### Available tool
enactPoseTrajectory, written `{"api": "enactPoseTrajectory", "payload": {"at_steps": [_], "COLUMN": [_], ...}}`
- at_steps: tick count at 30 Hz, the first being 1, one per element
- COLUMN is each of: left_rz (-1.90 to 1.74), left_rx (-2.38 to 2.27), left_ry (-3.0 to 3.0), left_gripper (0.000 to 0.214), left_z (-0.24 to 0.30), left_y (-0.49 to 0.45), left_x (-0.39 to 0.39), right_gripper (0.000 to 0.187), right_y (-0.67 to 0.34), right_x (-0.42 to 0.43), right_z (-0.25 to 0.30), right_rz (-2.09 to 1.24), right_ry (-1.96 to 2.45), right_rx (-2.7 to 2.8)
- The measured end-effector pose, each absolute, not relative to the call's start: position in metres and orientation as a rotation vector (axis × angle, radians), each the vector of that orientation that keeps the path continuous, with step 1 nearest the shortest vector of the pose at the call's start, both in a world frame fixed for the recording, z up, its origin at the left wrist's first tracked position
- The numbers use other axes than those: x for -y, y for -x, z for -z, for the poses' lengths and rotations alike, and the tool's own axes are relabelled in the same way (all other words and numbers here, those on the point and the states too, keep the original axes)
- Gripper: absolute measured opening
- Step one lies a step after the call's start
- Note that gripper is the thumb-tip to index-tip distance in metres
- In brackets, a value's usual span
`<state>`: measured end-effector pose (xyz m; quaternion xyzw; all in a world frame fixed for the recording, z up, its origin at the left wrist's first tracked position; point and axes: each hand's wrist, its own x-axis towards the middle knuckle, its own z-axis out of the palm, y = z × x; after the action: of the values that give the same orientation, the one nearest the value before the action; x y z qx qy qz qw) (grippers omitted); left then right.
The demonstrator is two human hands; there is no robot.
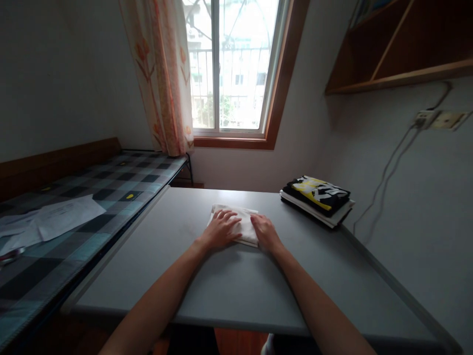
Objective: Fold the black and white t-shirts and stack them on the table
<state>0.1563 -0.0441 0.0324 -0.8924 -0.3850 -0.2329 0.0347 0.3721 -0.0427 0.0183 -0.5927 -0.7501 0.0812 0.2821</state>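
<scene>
Nearest us: two bare forearms (158, 293), reaching in from 7 and 5 o'clock over a grey-white tabletop (240, 291). Where they meet, mid-table, lies a folded white cloth (247, 226), our clock centre.

Left hand (222, 229): spread flat over its 9 o'clock half, pressing rather than gripping. Right hand (266, 232): at the 3 o'clock edge, fingers bent; we cannot tell whether it pinches the fabric.

Progress, our judgement: folding looks nearly done, the cloth being a compact packet; any remaining smoothing or squaring is unclear to us. Between 2 and 3 o'clock sits a stack of folded garments (320, 201), apparently finished, a black, yellow and white printed one on top.

Containers: wooden wall shelf (391, 79), between 1 and 2 o'clock; its upper compartment holds bluish items, too dim to identify.
</scene>
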Motion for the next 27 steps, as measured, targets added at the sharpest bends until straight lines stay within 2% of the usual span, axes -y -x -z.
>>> {"api": "enactPoseTrajectory", "payload": {"at_steps": [3, 7, 9, 12, 15, 19, 21, 23, 25, 27], "left_rz": [0.642, 0.569, 0.580, 0.659, 0.813, 0.990, 1.034, 1.033, 0.998, 0.980], "left_rx": [0.945, 0.884, 0.876, 0.914, 1.025, 1.092, 1.060, 0.986, 0.895, 0.841], "left_ry": [2.875, 2.857, 2.818, 2.768, 2.717, 2.674, 2.691, 2.745, 2.805, 2.840], "left_gripper": [0.047, 0.020, 0.013, 0.015, 0.018, 0.021, 0.022, 0.022, 0.022, 0.021], "left_z": [-0.039, -0.040, -0.038, -0.035, -0.032, -0.028, -0.026, -0.025, -0.025, -0.026], "left_y": [-0.160, -0.166, -0.169, -0.171, -0.172, -0.176, -0.181, -0.187, -0.191, -0.193], "left_x": [0.048, 0.050, 0.050, 0.050, 0.051, 0.054, 0.057, 0.060, 0.063, 0.065], "right_gripper": [0.046, 0.043, 0.045, 0.055, 0.065, 0.071, 0.066, 0.053, 0.038, 0.037], "right_y": [-0.380, -0.384, -0.386, -0.387, -0.388, -0.384, -0.380, -0.377, -0.376, -0.378], "right_x": [0.040, 0.042, 0.044, 0.045, 0.042, 0.040, 0.043, 0.048, 0.052, 0.054], "right_z": [-0.025, -0.033, -0.036, -0.037, -0.035, -0.037, -0.042, -0.046, -0.048, -0.048], "right_rz": [-0.178, -0.274, -0.331, -0.423, -0.624, -1.156, -1.414, -1.573, -1.644, -1.669], "right_ry": [1.709, 1.743, 1.776, 1.778, 1.743, 1.733, 1.611, 1.418, 1.274, 1.231], "right_rx": [1.841, 1.818, 1.798, 1.774, 1.749, 1.455, 1.223, 1.076, 1.036, 1.052]}}
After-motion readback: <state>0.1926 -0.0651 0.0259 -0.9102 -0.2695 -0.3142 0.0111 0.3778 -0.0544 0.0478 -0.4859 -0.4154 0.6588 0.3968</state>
